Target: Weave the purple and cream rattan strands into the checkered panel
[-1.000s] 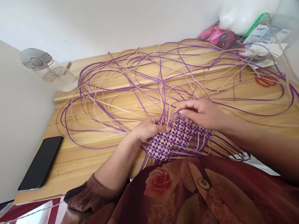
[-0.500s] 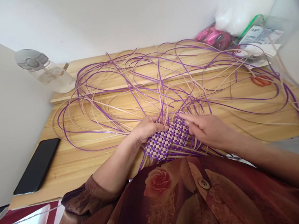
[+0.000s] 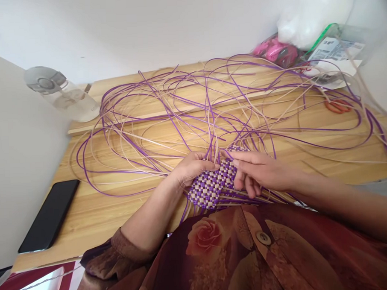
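Note:
A small woven piece (image 3: 205, 188) in purple and beige checks lies in front of my body. My left hand (image 3: 192, 168) pinches its upper left edge, thumb on top and fingers behind. Over its right part is my right hand (image 3: 261, 170), with thumb and index finger together at the upper edge by a purple strand; the other fingers curl below. Whether that strand sits between the fingertips is hard to tell. Long loose purple and beige strands (image 3: 166, 116) fan out from the weave across the table, and more stick out below it toward my shirt.
On the wooden table (image 3: 97, 222) a black phone (image 3: 49, 215) lies at the left. A clear bottle with a grey lid (image 3: 63, 94) stands at the back left. Orange-handled scissors (image 3: 336, 106) rest at the right, near a pink bundle (image 3: 276, 51) and plastic packets (image 3: 335, 51).
My right hand has shifted left along the upper edge of the weave, and its lower fingers now show curled. My left hand keeps its hold.

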Demonstrator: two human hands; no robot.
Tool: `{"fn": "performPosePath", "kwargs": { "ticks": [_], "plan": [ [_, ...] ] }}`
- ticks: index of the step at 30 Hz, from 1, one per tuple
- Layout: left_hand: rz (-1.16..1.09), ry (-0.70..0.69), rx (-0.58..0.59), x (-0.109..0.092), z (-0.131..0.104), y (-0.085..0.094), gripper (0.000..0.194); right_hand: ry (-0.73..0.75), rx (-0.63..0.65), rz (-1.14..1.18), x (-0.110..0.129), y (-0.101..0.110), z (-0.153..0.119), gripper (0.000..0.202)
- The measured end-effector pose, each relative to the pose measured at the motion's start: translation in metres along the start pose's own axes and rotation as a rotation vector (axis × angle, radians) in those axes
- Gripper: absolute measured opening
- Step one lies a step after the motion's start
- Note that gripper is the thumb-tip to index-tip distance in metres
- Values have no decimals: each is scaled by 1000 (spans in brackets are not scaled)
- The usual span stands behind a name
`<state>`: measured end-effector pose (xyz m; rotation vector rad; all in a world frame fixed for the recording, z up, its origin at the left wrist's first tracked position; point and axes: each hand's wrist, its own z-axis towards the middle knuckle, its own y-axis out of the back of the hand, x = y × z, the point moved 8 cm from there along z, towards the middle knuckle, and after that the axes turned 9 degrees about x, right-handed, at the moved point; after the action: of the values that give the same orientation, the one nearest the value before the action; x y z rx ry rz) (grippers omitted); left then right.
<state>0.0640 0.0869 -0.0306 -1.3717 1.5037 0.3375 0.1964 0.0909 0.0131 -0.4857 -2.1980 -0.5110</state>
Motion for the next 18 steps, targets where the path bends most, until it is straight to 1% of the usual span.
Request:
{"fn": "performPosePath", "kwargs": {
  "ticks": [2,4,6,8,12,14,15,16,17,18],
  "plan": [
    [9,-13,-6,-2,-2,-1,27,-62,71,326,-3,-18,4,59],
    [15,-36,-10,-4,-2,-2,28,-64,101,509,0,-28,7,62],
    [25,-72,6,-6,-1,-3,30,-42,153,587,5,-36,10,61],
    [55,-104,16,-7,1,-3,31,-32,205,617,8,-43,14,57],
    [154,-118,-33,-6,5,2,28,-1,264,667,11,-53,21,53],
    [192,-121,-57,-5,6,3,26,2,296,613,10,-54,22,50],
    [207,-122,-73,-5,6,4,24,-15,311,531,8,-52,22,47],
    [219,-119,-93,-5,6,5,23,-38,310,410,6,-47,22,44],
    [229,-113,-112,-4,5,6,22,-52,283,257,3,-38,21,41],
    [236,-105,-128,-4,4,6,22,-46,218,84,3,-24,21,38]
  ]
}}
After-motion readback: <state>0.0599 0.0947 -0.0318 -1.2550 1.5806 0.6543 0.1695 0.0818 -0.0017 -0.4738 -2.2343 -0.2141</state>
